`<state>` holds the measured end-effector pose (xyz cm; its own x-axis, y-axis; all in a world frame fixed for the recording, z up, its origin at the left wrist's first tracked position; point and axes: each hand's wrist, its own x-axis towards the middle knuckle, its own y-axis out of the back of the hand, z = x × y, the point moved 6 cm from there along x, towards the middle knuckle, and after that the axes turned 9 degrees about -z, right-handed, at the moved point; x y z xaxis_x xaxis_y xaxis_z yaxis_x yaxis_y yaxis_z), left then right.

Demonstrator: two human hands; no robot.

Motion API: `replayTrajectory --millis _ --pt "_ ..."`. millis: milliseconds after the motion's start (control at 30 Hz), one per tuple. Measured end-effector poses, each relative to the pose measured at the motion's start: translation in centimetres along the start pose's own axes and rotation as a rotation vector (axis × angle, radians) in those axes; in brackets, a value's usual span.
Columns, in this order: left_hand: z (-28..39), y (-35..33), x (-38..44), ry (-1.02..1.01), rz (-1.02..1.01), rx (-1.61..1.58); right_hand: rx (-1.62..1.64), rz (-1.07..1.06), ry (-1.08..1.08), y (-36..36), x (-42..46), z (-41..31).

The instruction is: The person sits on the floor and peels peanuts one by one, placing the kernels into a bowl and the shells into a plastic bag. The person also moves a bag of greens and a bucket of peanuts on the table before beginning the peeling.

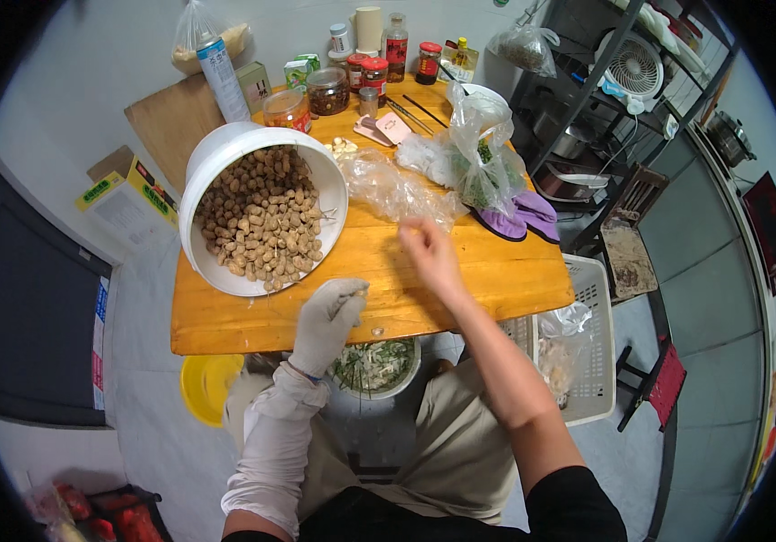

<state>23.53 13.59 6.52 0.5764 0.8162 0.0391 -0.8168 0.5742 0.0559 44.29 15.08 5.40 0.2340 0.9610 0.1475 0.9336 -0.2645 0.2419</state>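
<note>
My left hand (328, 322), in a pale knit glove, is at the table's front edge with its fingers closed around a small tan piece, perhaps a peanut. Bare and slightly blurred, my right hand (431, 256) is over the middle of the wooden table (496, 284), fingers curled, near a crumpled clear plastic bag (395, 186); whether it holds anything cannot be told. A white bucket (335, 203) lies tilted on the left, its mouth towards me, with unshelled peanuts (269, 223) inside. Some peeled garlic cloves (340, 146) are beside it.
Jars (328, 91) and bottles line the back. Purple gloves (520, 215) and a bag of greens (486, 173) are at the right. Below are a basin with scraps (374, 369), a yellow basin (208, 389), a white plastic basket (594, 339) and a red-seated stool (668, 386).
</note>
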Motion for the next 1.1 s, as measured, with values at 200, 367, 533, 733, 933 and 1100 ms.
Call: replayTrajectory --millis 200,367,533,733,933,1100 --pt "0.1 -1.4 -0.9 -0.004 -0.218 0.158 -0.682 0.196 0.112 5.5 3.2 2.0" --pt "1.4 -3.6 -3.4 -0.199 -0.489 0.499 -1.025 0.218 0.357 7.0 -3.5 -2.2" --pt "4.1 -5.2 -2.5 -0.355 -0.234 0.632 -1.210 -0.007 0.490 5.9 -9.4 -1.5" --pt "4.9 -8.5 2.1 -0.558 -0.164 1.152 -1.007 -0.305 0.224 4.5 -12.3 -1.5" --pt "0.4 -10.5 4.1 -0.478 -0.212 1.230 -0.345 -0.301 0.069 3.5 -5.8 -1.5" --pt "0.6 -10.3 3.1 -0.478 -0.428 1.282 0.037 -0.098 -0.421 8.8 2.5 8.1"
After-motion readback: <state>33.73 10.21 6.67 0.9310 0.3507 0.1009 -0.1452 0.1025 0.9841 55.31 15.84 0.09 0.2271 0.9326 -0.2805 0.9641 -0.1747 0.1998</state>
